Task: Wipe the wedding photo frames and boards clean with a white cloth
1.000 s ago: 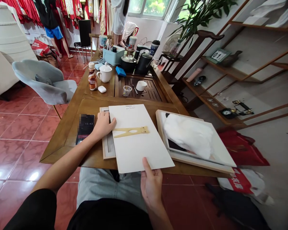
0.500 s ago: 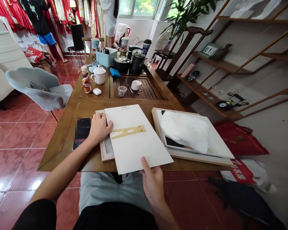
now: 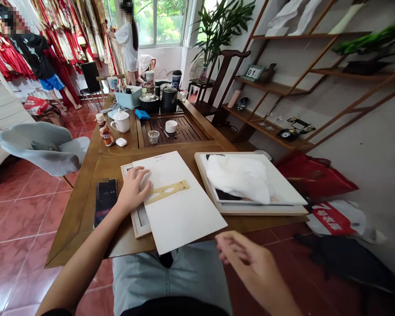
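A white board (image 3: 187, 210) lies tilted across a light wooden frame (image 3: 141, 224), its near corner jutting past the table edge. My left hand (image 3: 135, 189) rests on the board's left edge with fingers spread. Beside those fingers, on the board, is a flat yellow strip (image 3: 176, 188) with an eye-shaped cut-out; its left end is partly behind my hand. My right hand (image 3: 253, 263) is in the air off the board's near right corner, apart from it. Its fingers are curled in, and nothing shows in them.
To the right, white fluffy stuffing (image 3: 238, 175) lies on stacked framed boards (image 3: 283, 193). A phone (image 3: 105, 199) is left of my forearm. Farther back are a bottle (image 3: 104, 131), a lidded cup (image 3: 120, 121) and a tea tray (image 3: 187, 134). Two people stand by hanging clothes (image 3: 57, 26).
My right hand has let go of the board's near edge and moved right, its fingers curling. My left hand's fingers have spread on the board. The view has shifted to the right.
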`<state>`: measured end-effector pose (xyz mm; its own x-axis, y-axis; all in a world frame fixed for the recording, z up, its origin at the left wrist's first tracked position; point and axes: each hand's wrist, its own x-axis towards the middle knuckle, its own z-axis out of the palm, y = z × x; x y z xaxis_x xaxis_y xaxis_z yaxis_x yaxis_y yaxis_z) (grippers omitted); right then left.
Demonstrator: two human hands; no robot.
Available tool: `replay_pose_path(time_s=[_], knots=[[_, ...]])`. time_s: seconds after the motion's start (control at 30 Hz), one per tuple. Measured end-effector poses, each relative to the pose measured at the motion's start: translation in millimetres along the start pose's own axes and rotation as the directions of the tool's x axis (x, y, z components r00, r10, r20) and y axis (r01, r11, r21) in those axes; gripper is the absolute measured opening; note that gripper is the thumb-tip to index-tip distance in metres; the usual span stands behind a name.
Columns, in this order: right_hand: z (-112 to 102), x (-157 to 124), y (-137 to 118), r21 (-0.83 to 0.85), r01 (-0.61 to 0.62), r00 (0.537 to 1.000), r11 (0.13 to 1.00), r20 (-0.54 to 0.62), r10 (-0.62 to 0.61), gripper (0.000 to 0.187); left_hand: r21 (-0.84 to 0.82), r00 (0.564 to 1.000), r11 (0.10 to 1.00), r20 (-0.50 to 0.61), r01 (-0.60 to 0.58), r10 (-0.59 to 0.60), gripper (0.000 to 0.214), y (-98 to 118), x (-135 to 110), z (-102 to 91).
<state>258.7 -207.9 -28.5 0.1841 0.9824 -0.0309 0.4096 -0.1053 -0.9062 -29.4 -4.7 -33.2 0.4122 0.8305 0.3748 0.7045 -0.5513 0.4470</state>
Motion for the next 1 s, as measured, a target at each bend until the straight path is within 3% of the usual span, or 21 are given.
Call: replay_pose_path(time_s=[0.03,0.1,0.13,0.17,0.23,0.3,0.4,0.5,0.6,0.73,0.8,0.87,1.0], knots=[[-12,9,-1,-0.150,0.147,0.982,0.978,-0.094,-0.162,0.035,-0.016,0.999,0.999,0.011,-0.031,0.031,0.036,1,0,-1.0],[-33,38,-3,-0.474,0.347,0.844,0.809,-0.217,-0.490,0.028,-0.063,0.995,0.994,0.043,-0.088,0.091,0.035,3,0,-3.6],[-42,55,-3,-0.625,0.350,0.793,0.698,-0.200,-0.576,0.031,-0.088,0.991,0.990,0.064,-0.111,0.117,0.035,5,0,-5.1],[-49,73,-1,-0.754,0.310,0.773,0.579,-0.154,-0.615,0.037,-0.109,0.987,0.986,0.087,-0.127,0.137,0.035,6,0,-6.9],[-61,108,6,-0.883,0.272,0.796,0.381,-0.016,-0.605,0.053,-0.132,0.977,0.980,0.131,-0.148,0.165,0.036,7,1,-10.4],[-68,136,15,-0.916,0.273,0.835,0.295,0.073,-0.545,0.066,-0.138,0.965,0.975,0.173,-0.174,0.197,0.039,8,1,-13.3],[-75,158,26,-0.914,0.286,0.893,0.288,0.146,-0.425,0.070,-0.128,0.944,0.968,0.225,-0.216,0.241,0.043,11,0,-15.3],[-77,165,19,-0.920,0.296,0.888,0.259,0.165,-0.429,0.051,-0.108,0.935,0.965,0.244,-0.239,0.258,0.044,16,-2,-14.6],[-70,169,-8,-0.904,0.340,0.794,0.258,0.129,-0.594,0.049,-0.097,0.926,0.952,0.222,-0.290,0.304,0.045,20,-3,-13.2],[-33,183,-57,-0.731,0.614,0.611,0.297,0.202,-0.766,0.049,-0.107,0.886,0.886,0.067,-0.451,0.459,0.033,28,-2,-17.9],[-7,193,-76,-0.635,0.720,0.579,0.281,0.326,-0.747,0.049,-0.128,0.836,0.827,-0.060,-0.548,0.545,0.031,39,-7,-25.7],[16,201,-87,-0.536,0.786,0.569,0.307,0.434,-0.698,0.053,-0.173,0.810,0.793,-0.186,-0.584,0.556,0.035,55,-20,-35.9],[44,209,-86,-0.436,0.819,0.571,0.373,0.546,-0.613,0.053,-0.385,0.883,0.814,-0.360,-0.435,0.301,0.041,90,-74,-49.7]])
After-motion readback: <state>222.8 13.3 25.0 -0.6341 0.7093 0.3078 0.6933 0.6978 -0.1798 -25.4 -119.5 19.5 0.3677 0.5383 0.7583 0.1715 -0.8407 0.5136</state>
